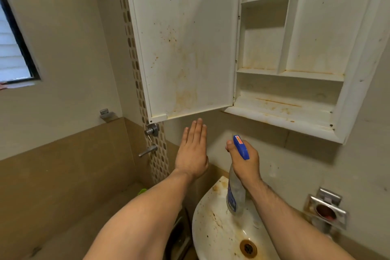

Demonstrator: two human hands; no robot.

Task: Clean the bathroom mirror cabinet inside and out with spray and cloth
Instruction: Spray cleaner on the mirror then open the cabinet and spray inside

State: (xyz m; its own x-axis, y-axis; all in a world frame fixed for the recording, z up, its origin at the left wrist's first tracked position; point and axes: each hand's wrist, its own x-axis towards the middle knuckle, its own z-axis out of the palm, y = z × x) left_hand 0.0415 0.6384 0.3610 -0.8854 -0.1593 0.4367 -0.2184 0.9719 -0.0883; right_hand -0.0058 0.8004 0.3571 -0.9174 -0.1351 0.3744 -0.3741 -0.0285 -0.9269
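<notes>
Holding a spray bottle (pixel 236 194) by its neck, the right hand (pixel 244 162) has its fingers wrapped fully around it, just under the blue spray head (pixel 241 147), which rises above the knuckles. The clear body of the bottle hangs down from this grip, over the stained white sink (pixel 213 228). To the left of the grip, near but not touching it, the left hand (pixel 193 154) is flat and wide open, fingers straight and together, palm turned away, and it holds nothing. Above both hands is the mirror cabinet (pixel 348 99). Its door (pixel 183 48) is swung open to the left, directly over the open hand, and the fingertips are close under the door's lower edge. The white inside of the door carries yellow and brown stains. Up and to the right of the grip are the cabinet shelves (pixel 291 74), with rusty marks along their edges. No cloth can be seen in either hand.
</notes>
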